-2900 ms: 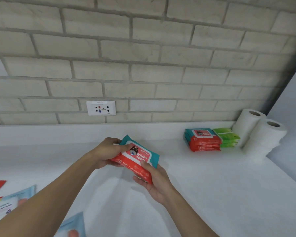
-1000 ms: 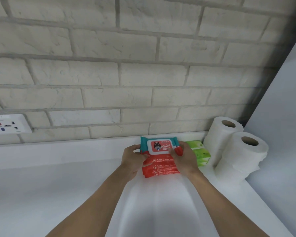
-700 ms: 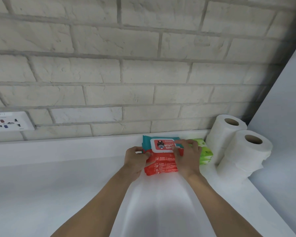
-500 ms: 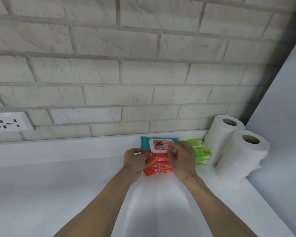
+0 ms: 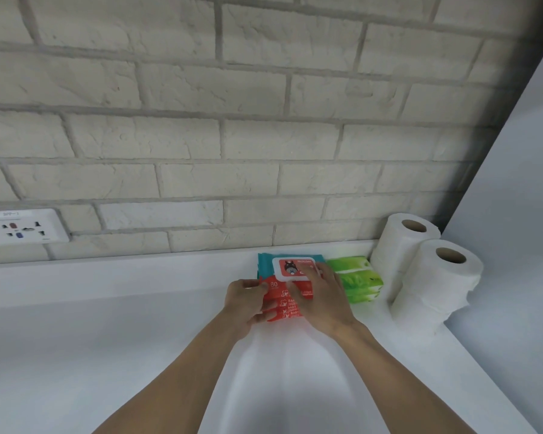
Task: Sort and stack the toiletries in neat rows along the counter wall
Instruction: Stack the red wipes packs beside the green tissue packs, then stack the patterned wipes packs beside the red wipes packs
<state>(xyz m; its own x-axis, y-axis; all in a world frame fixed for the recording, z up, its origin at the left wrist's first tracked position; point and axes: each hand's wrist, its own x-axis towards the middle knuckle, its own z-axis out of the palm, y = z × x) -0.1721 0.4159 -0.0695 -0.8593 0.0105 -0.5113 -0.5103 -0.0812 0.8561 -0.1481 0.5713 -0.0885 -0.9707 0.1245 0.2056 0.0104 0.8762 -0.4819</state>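
Observation:
A stack of red-and-teal baby wipes packs (image 5: 290,267) stands against the counter wall, its top pack showing a white flap lid. My left hand (image 5: 244,300) grips the stack's left front corner, thumb on top and fingers curled against the side. My right hand (image 5: 323,297) lies flat on the top pack, fingers spread over the lid and pressing down. Right beside the stack and touching it sits a stack of green wipes packs (image 5: 356,277). Two white toilet paper rolls (image 5: 403,250) (image 5: 441,283) stand upright in the right corner.
The white counter (image 5: 107,339) runs left along a low white ledge under the brick wall. A white wall socket (image 5: 25,226) is set in the wall at the left. A pale side wall (image 5: 521,214) closes the right end.
The wipes pack held in both hands over the counter now lies on top of the red stack. My right hand slid from the pack's right edge onto its top.

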